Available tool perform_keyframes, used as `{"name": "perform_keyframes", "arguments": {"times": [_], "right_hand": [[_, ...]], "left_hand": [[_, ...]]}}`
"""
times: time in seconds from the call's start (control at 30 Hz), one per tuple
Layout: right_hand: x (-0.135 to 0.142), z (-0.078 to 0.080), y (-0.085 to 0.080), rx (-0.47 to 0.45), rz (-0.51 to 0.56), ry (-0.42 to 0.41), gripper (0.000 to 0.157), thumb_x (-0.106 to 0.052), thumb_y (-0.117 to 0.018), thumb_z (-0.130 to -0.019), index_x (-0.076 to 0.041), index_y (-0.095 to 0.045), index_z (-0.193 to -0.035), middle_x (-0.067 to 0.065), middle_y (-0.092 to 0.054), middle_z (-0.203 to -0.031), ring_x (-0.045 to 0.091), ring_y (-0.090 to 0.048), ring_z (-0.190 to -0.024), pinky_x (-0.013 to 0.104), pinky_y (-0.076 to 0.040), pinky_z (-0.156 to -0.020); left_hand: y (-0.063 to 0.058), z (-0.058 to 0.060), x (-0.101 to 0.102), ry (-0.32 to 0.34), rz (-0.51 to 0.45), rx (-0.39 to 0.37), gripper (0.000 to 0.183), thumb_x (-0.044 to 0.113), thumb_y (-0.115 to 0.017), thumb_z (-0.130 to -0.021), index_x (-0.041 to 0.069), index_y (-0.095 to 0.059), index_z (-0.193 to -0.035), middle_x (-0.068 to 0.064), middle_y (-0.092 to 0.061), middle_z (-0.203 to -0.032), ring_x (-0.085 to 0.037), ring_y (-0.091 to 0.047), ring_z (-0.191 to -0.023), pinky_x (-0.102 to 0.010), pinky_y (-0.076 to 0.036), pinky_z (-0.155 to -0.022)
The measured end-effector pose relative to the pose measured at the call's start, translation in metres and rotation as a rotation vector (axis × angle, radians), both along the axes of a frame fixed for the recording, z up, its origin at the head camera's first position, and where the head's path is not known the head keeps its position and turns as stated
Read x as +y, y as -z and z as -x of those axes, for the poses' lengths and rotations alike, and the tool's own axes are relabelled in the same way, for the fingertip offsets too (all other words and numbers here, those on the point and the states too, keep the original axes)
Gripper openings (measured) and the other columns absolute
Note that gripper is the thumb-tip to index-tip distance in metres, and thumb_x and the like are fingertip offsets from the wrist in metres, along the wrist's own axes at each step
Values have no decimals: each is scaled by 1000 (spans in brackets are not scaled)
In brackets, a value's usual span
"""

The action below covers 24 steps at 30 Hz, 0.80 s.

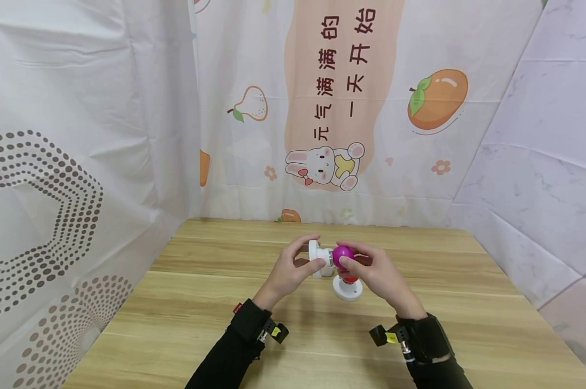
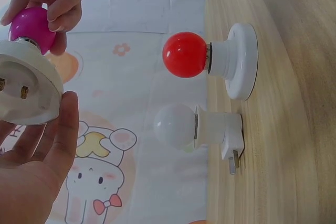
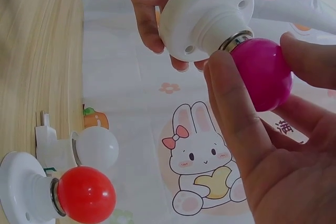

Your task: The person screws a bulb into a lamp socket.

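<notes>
My left hand (image 1: 289, 270) grips a round white lamp holder (image 3: 181, 17) by its rim, above the table. Its underside, with brass contacts, faces the left wrist camera. A magenta light bulb (image 3: 262, 74) sits in the holder's mouth, with a band of its metal cap showing. The fingers and thumb of my right hand (image 1: 382, 273) hold this bulb around its globe. Below the hands, a red bulb (image 2: 184, 54) stands upright in a second round white holder (image 2: 242, 61). Beside it a white bulb (image 2: 175, 126) is fitted in a white plug-in socket (image 2: 231, 132) with metal prongs.
The wooden table (image 1: 200, 324) reaches back to a printed curtain (image 1: 244, 162) with a cartoon rabbit and fruit. A dotted white curtain (image 1: 142, 135) hangs at the left and a marbled sheet (image 1: 540, 189) at the right. Both wrists carry strapped-on cameras.
</notes>
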State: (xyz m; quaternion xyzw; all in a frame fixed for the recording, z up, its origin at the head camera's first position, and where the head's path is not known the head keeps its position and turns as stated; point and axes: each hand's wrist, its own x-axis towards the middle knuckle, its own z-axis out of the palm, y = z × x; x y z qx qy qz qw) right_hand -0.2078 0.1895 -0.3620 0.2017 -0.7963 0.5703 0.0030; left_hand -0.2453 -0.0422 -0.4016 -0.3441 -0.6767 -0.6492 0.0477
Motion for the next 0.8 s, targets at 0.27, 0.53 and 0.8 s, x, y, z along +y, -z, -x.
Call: {"name": "perform_keyframes", "arguments": {"times": [0.27, 0.53, 0.8], "right_hand": [[-1, 1, 1, -19, 20, 11, 44, -19, -66, -100, 1, -57, -138, 23, -65, -119, 30, -73, -88, 54, -59, -81], [-2, 3, 3, -18, 33, 19, 42, -26, -65, -102, 4, -62, -130, 22, -68, -105, 30, -72, -79, 45, -62, -72], [-5, 3, 2, -74, 56, 46, 42, -30, -62, -103, 7, -64, -124, 23, -68, -90, 27, -68, -69, 40, -62, -64]], "left_hand": [[1, 0, 0, 7, 0, 4, 61, 36, -73, -95, 6, -52, -145, -13, -56, -131, -22, -59, -115, -36, -58, -88], [1, 0, 0, 12, -6, 14, 60, 33, -74, -95, 5, -53, -144, -13, -56, -130, -21, -58, -115, -36, -58, -88], [0, -1, 1, 7, 15, 19, 64, 38, -73, -95, 5, -52, -145, -13, -55, -130, -27, -57, -117, -40, -58, -89]]}}
